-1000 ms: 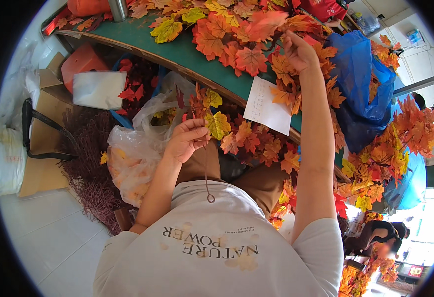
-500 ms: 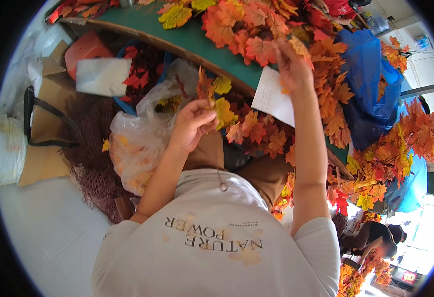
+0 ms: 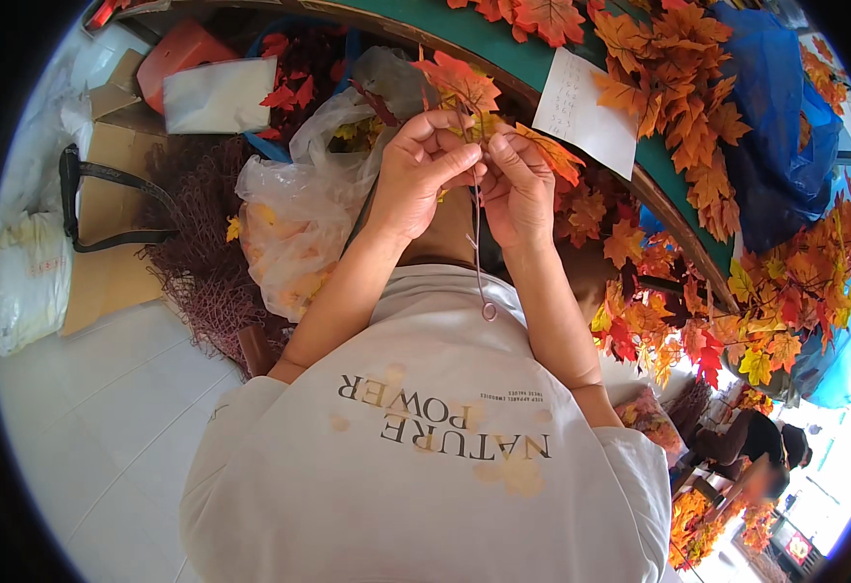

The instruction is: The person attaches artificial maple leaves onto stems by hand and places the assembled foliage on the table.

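Both hands meet above my lap at an artificial maple branch with a thin brown stem [image 3: 480, 243]. The stem hangs down between them and ends in a small loop. My left hand [image 3: 416, 180] is closed, thumb and fingers pinching the stem near its leafy top. Close beside it, my right hand [image 3: 520, 189] pinches at the same spot. An orange maple leaf [image 3: 554, 155] sticks out past the right fingers. Above the fingertips rises a red-orange maple leaf [image 3: 461, 82], with yellow-green leaf behind it. The exact joint is hidden by the fingers.
The green table [image 3: 411, 17] curves across the far side, with a written paper sheet [image 3: 581, 112] and orange leaf bunches [image 3: 678, 107]. A blue bag [image 3: 780, 136] stands right. Clear plastic bags [image 3: 289, 223], brown twiggy stems [image 3: 197, 233] and a carton [image 3: 105, 223] lie left. Another person [image 3: 751, 447] sits lower right.
My right hand has come back from the leaf pile on the table to my left hand, bringing orange leaf material. The left hand has risen slightly with the stem, whose looped end now hangs in view.
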`<state>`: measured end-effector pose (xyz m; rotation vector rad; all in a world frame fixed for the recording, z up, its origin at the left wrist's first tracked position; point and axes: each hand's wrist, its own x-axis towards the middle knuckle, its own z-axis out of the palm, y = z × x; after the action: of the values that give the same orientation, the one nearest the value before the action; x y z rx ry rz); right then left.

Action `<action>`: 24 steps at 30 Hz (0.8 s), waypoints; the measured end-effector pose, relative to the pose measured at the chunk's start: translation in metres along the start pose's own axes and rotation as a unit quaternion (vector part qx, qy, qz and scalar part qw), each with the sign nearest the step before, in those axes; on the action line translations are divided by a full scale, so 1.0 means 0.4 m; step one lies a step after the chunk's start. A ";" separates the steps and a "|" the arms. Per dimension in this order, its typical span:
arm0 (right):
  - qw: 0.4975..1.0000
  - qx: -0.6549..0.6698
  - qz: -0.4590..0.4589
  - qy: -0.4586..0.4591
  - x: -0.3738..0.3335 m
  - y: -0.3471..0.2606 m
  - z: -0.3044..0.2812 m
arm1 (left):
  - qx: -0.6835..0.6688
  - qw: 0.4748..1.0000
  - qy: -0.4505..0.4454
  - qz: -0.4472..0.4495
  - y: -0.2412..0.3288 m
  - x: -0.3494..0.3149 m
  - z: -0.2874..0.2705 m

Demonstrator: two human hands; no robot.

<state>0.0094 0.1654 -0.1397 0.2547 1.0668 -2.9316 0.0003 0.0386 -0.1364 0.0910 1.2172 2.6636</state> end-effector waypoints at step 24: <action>1.000 0.014 -0.004 0.003 -0.003 0.020 -0.017 | 0.039 0.999 -0.001 -0.001 -0.004 0.004 -0.010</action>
<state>0.0119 0.1637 -0.1497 0.2607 1.0301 -2.9558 -0.0015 0.0369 -0.1401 0.1039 1.3191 2.6142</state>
